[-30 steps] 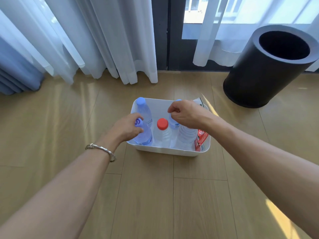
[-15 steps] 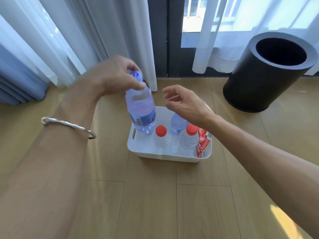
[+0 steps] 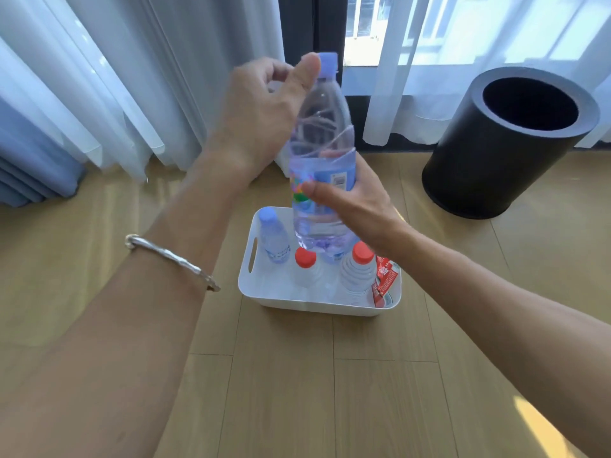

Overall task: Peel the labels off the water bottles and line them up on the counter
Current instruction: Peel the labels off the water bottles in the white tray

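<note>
A big water bottle (image 3: 322, 127) with a pale blue cap is held up in the air, right above the white tub (image 3: 314, 307). It is upright and tipped a little. Its label (image 3: 330, 180), blue with bright spots, is not peeled off. The bottle is gripped around the label by the right hand (image 3: 360, 200): the thumb is laid across the front and the fingers are wrapped round the back. The thumb of the left hand (image 3: 261, 114) is pressed on the neck just under the cap. The other fingers of that hand are curled, but it cannot be told if the bottle is held by them. A silver bracelet (image 3: 172, 259) is worn on the left wrist.

More bottles are stood inside the tub. A small blue-cap bottle (image 3: 274, 239) is seen at the tub's far left corner. A red-cap bottle (image 3: 305, 267) is stood in the middle near the front, and a second red-cap bottle (image 3: 358, 276) just to its right. A red wrapper (image 3: 383, 279) is tucked against the tub's right wall.

The tub is set on a wood floor (image 3: 281, 391). A black round bin (image 3: 496, 160) is stood beyond the tub to the right, well apart from it. White curtains (image 3: 148, 77) are hung behind the tub.
</note>
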A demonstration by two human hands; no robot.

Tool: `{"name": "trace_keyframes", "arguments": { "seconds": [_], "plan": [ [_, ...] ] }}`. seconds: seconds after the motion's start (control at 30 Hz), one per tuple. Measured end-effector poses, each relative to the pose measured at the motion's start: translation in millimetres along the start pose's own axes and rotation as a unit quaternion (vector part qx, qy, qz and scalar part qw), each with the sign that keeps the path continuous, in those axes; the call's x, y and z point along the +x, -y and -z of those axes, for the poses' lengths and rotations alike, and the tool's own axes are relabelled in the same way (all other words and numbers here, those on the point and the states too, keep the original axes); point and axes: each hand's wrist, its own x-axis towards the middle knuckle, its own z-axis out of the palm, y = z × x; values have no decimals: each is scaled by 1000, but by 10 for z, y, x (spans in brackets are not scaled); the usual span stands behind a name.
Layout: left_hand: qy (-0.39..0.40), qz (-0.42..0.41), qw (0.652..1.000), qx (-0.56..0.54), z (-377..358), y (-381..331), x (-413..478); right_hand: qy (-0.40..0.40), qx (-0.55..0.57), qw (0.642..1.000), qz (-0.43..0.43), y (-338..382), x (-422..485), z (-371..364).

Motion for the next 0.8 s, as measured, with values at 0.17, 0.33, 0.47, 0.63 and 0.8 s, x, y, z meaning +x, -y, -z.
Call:
{"name": "trace_keyframes", "arguments": {
  "seconds": [0.17,0.33,0.47,0.63,0.8],
  "plan": [
    [83,60,981,-165,-182,159,-39,64,240,967,-56,97,157,102],
    [215,112,908,-341,-401,373,-179,152,378,911,-65,184,176,168],
    [181,158,862,-446,-572,337,-269,133,371,917,-71,153,175,173],
    [157,158,881,-417,-655,342,-328,98,297,948,-67,76,193,217],
    [123,139,920,-344,-662,342,-340,10,206,975,-77,123,196,243]
  ]
}}
